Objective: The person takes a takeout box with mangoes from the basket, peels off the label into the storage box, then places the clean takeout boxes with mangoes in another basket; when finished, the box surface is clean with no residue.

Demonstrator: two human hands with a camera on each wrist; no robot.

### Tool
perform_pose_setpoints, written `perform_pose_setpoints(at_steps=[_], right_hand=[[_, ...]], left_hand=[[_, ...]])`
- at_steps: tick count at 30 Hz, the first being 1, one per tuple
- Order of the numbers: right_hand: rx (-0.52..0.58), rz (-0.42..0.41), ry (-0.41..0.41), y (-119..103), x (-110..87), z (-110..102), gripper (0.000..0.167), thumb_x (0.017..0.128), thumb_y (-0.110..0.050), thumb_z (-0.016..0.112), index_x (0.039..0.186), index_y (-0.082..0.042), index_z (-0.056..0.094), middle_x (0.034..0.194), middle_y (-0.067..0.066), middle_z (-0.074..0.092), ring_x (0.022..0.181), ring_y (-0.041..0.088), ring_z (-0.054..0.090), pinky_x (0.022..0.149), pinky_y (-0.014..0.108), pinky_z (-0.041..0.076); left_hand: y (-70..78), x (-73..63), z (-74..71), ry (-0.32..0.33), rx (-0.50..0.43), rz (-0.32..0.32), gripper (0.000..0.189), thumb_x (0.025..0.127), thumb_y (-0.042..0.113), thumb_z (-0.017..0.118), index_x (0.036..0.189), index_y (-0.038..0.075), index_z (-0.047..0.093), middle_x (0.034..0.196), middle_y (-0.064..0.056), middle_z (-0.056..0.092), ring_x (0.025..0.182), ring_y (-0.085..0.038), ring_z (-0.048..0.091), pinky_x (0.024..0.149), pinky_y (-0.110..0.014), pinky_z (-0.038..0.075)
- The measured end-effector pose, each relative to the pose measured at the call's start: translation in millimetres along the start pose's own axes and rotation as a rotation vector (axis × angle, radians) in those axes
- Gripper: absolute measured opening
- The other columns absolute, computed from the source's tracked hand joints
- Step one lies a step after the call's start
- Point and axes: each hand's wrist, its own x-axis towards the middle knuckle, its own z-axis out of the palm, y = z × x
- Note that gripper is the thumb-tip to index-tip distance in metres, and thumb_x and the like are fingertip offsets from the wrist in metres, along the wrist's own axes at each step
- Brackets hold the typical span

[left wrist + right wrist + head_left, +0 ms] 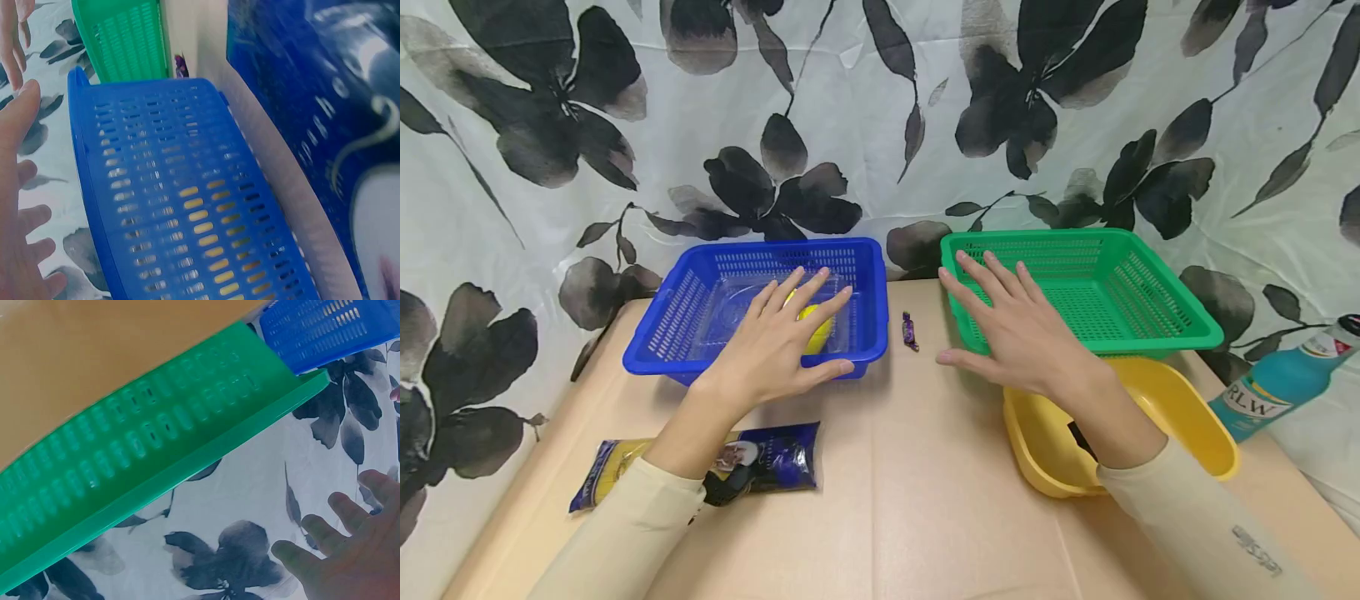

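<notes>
My left hand (778,337) is spread with its fingers straight above the blue basket (658,337). In that basket lie a clear plastic container (722,304) and a yellow rounded object (820,329), partly hidden by the fingers. My right hand (1018,329), also spread and holding nothing, hovers over the near left corner of the green basket (1150,342). Between the two baskets a small purple-wrapped candy (909,331) lies on the table. Both wrist views show the fingers apart from the blue basket (156,150) and the green basket (156,437).
A yellow basin (1198,417) stands in front of the green basket, partly under my right forearm. Right of it is a teal bottle (1277,387). A blue and yellow spaghetti bag (786,458) lies below my left wrist. Floral cloth (880,125) hangs behind the table (940,517).
</notes>
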Motion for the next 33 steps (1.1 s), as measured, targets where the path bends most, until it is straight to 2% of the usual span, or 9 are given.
perform_pose_setpoints(at_steps=[6,12,18,24,33], right_hand=[[0.015,-0.02,-0.011,-15,11.3,2,0.099,0.09,-0.077,0.055,0.167,-0.029,0.014,0.174,0.004,0.007,0.159,0.037,0.007,0.125,0.062,0.007],[0.035,-0.033,-0.014,-25,21.0,2,0.099,0.089,-0.078,0.055,0.166,-0.03,0.015,0.174,0.003,0.007,0.159,0.035,0.005,0.125,0.061,0.005],[0.052,-0.062,-0.015,-34,32.0,4,0.098,0.09,-0.079,0.051,0.166,-0.03,0.014,0.174,0.003,0.009,0.16,0.034,0.002,0.125,0.063,0.007],[0.071,-0.091,-0.029,-42,42.5,10,0.097,0.091,-0.075,0.056,0.166,-0.027,0.018,0.173,0.004,0.012,0.159,0.034,0.005,0.125,0.061,0.008],[0.104,-0.117,-0.113,-52,59.4,22,0.097,0.093,-0.075,0.051,0.167,-0.024,0.015,0.173,0.009,0.01,0.159,0.036,0.008,0.126,0.058,0.012]], left_hand=[[-10.2,-14.2,-2.0,0.011,0.009,-0.025,0.09,0.089,0.078,0.054,0.163,0.033,0.029,0.171,-0.01,0.021,0.157,-0.04,0.015,0.122,-0.066,0.017],[-19.2,-17.5,-2.7,0.016,-0.001,-0.039,0.09,0.09,0.077,0.055,0.163,0.033,0.028,0.171,-0.01,0.021,0.156,-0.042,0.016,0.12,-0.068,0.02],[-29.1,-20.2,-4.9,-0.006,-0.011,-0.083,0.09,0.09,0.076,0.056,0.163,0.034,0.028,0.171,-0.009,0.02,0.156,-0.043,0.017,0.119,-0.07,0.021],[-40.0,-26.5,-4.3,-0.012,-0.022,-0.113,0.089,0.09,0.074,0.057,0.163,0.032,0.029,0.171,-0.01,0.021,0.155,-0.044,0.018,0.119,-0.07,0.02],[-62.8,-39.6,-5.2,-0.043,-0.054,-0.197,0.09,0.091,0.071,0.06,0.164,0.03,0.027,0.171,-0.012,0.02,0.155,-0.046,0.017,0.118,-0.072,0.018]])
